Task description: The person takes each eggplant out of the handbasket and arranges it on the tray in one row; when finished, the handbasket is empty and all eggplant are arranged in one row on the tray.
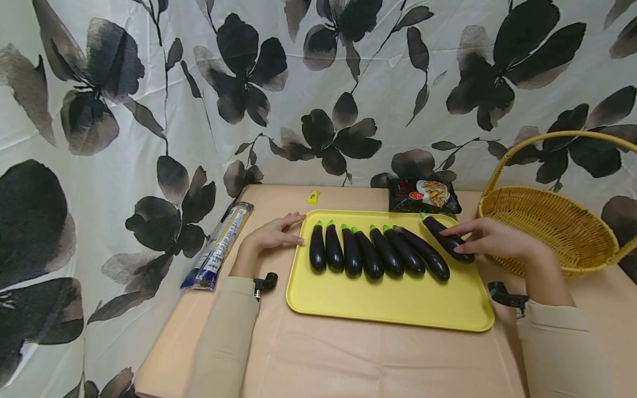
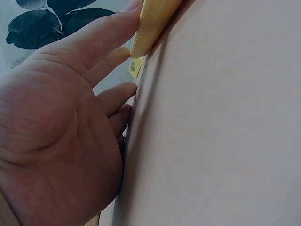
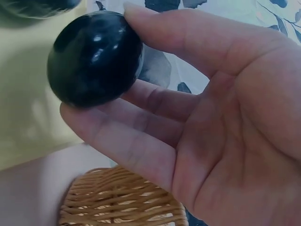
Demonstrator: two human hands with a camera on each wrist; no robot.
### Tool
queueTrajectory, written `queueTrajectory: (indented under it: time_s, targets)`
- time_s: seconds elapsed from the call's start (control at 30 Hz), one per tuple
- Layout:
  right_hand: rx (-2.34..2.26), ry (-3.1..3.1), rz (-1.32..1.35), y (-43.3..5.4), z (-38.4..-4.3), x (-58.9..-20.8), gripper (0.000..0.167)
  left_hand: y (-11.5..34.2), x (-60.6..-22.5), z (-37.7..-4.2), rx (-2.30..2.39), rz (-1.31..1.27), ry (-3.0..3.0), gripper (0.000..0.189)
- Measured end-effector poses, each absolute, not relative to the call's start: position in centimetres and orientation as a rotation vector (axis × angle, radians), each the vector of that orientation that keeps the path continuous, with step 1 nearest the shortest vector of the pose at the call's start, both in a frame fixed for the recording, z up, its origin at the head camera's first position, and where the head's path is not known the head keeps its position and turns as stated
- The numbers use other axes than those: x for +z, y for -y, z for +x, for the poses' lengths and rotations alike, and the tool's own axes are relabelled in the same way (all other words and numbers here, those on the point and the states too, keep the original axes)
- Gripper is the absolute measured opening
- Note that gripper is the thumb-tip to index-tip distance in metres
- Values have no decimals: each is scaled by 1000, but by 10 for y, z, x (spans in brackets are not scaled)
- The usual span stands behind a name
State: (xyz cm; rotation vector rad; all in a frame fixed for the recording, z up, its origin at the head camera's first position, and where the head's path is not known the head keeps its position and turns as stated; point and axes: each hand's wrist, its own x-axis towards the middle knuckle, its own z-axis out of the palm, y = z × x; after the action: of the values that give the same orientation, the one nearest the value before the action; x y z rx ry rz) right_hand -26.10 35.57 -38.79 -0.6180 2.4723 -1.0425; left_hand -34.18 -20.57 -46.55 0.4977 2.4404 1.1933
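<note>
On the yellow tray (image 1: 383, 301) several dark purple eggplants (image 1: 370, 257) lie side by side, green stem ends toward the back. With thumb and fingers my right hand (image 1: 505, 240) grips one more eggplant (image 1: 443, 235) at the row's right end, over the tray's right edge. In the right wrist view, the rounded end of that eggplant (image 3: 94, 59) sits between thumb and fingertips. My left hand (image 1: 271, 235) is at the tray's left edge, fingers extended. The left wrist view has its thumb and a fingertip against the tray rim (image 2: 153, 28).
A wicker basket (image 1: 552, 226) with a tall handle stands right of the tray. Behind the tray are a black food packet (image 1: 423, 195) and a small yellow packet (image 1: 313, 196). A long blue-and-clear package (image 1: 224, 246) lies at the table's left edge. Floral cloth hangs behind.
</note>
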Motion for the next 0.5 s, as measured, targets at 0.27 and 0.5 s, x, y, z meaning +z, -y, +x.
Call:
queueTrajectory:
  time_s: [0.27, 0.5]
  targets:
    - [-964, -2456, -645, -349, -262, -393, 47, 206, -464, -341, 1163, 505, -2461, 88]
    - [-958, -2417, -648, -348, -266, -398, 48, 206, -464, -341, 1140, 496, -2478, 89]
